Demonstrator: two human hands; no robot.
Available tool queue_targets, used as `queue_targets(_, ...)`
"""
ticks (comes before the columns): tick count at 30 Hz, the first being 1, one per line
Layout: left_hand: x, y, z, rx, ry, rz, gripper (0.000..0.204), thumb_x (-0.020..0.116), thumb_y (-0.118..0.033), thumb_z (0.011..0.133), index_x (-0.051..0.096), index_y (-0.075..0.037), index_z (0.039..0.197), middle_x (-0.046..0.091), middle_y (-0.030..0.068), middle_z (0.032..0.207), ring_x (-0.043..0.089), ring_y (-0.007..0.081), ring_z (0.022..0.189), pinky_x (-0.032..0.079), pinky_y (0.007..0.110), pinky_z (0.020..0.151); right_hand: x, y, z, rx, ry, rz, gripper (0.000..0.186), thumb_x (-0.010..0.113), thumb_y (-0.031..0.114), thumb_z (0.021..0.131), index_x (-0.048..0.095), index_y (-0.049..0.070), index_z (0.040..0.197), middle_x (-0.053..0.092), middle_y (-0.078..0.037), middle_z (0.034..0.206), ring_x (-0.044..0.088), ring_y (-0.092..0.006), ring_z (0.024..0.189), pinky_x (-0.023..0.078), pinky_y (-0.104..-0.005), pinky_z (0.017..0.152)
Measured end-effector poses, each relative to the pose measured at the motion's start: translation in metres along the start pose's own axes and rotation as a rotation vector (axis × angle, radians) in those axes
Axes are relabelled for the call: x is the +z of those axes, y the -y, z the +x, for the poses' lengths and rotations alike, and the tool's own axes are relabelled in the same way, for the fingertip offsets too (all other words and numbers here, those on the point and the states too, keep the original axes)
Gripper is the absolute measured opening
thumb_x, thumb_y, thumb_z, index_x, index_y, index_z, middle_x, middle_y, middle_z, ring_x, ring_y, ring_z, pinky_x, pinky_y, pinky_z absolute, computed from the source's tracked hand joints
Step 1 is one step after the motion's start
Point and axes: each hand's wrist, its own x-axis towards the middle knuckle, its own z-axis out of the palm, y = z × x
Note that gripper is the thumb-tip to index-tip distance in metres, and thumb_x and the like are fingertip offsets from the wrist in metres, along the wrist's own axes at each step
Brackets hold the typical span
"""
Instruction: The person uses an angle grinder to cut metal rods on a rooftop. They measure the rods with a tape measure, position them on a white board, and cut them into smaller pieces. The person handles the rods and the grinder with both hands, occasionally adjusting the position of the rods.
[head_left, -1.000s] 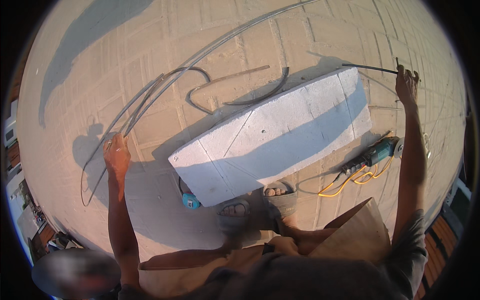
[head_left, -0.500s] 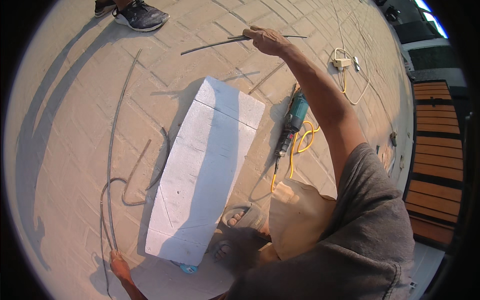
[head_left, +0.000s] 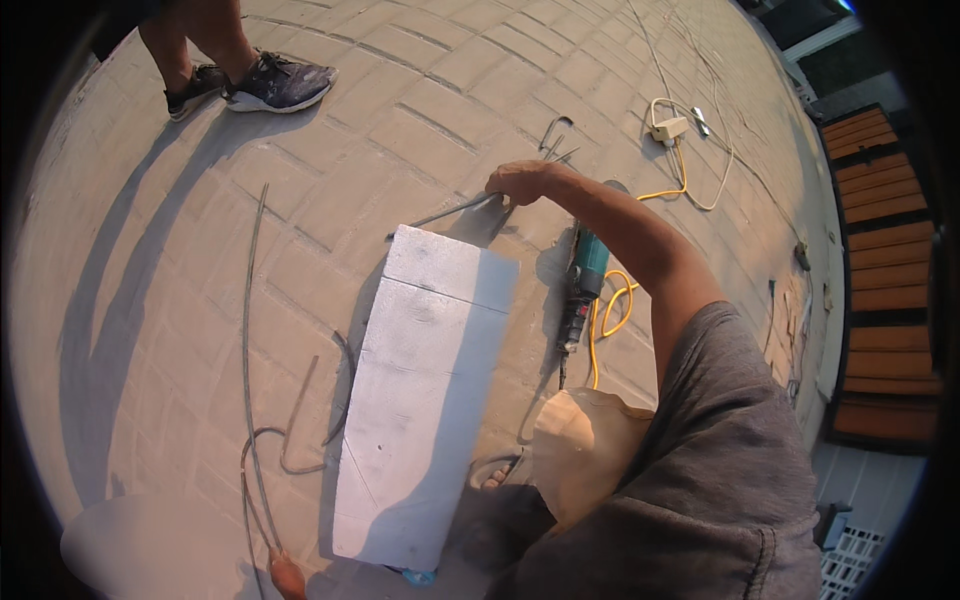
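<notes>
My right hand is closed round a few thin dark metal rods, low over the paving just beyond the far end of a long white block. The block lies lengthwise, with lines scored across its top. At the lower left, my left hand is closed on the near ends of long thin metal rods, one fairly straight and one looping. Bent rods lie between these and the block. Right of the block rests a green and black power tool, partly hidden by my right forearm.
A yellow cord runs from the tool towards a socket box. A hooked rod lies beyond my right hand. Another person's shoes stand at the far left on the paving. An orange-brown slatted panel lines the right side.
My right hand has come down towards the paving with its rods, now near the block's far end. The left hand still grips its rods. The whole view has shifted.
</notes>
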Motion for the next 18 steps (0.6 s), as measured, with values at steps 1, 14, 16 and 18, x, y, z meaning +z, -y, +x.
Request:
queue_targets(1, 0.0, -0.001, -0.002, -0.007, -0.007, -0.012, 0.039, 0.053, -0.014, 0.099, 0.052, 0.009, 0.13, 0.064, 0.032, 0.111, 0.061, 0.0476, 0.107, 0.048, 0.049, 0.09, -0.005, 0.005, 0.0, -0.019, 0.011, -0.014, 0.024, 0.077, 0.007, 0.067, 0.069, 0.004, 0.089, 0.07, -0.015, 0.089, 0.068, -0.0353, 0.088, 0.053, -0.0439, 0.075)
queue_targets(14, -0.012, -0.023, -0.009, -0.021, 0.021, 0.07, 0.033, 0.05, -0.017, 0.1, 0.059, 0.005, 0.123, 0.063, 0.0268, 0.117, 0.06, 0.0435, 0.108, 0.048, 0.049, 0.093, -0.048, -0.022, 0.033, 0.137, -0.245, -0.55, 0.013, 0.057, 0.016, 0.091, 0.068, 0.013, 0.084, 0.067, -0.005, 0.104, 0.064, -0.022, 0.103, 0.047, -0.0398, 0.089)
queue_targets(16, -0.029, -0.041, -0.018, -0.084, 0.158, 0.066, 0.036, 0.041, -0.021, 0.103, 0.063, 0.001, 0.121, 0.063, 0.0237, 0.123, 0.06, 0.04, 0.11, 0.047, 0.047, 0.096, -0.047, -0.019, 0.041, 0.319, -0.364, -0.615, 0.013, 0.058, 0.016, 0.091, 0.07, 0.014, 0.089, 0.066, -0.003, 0.109, 0.061, -0.0199, 0.109, 0.044, -0.0428, 0.094)
queue_targets(18, -0.016, -0.037, -0.015, -0.048, -0.005, 0.081, 0.034, 0.05, -0.018, 0.1, 0.059, 0.005, 0.124, 0.063, 0.0267, 0.12, 0.06, 0.043, 0.11, 0.048, 0.049, 0.094, -0.047, -0.007, 0.049, 0.597, -0.435, -0.61, 0.016, 0.057, 0.018, 0.092, 0.071, 0.013, 0.098, 0.063, -0.005, 0.109, 0.06, -0.0212, 0.11, 0.043, -0.0499, 0.094)
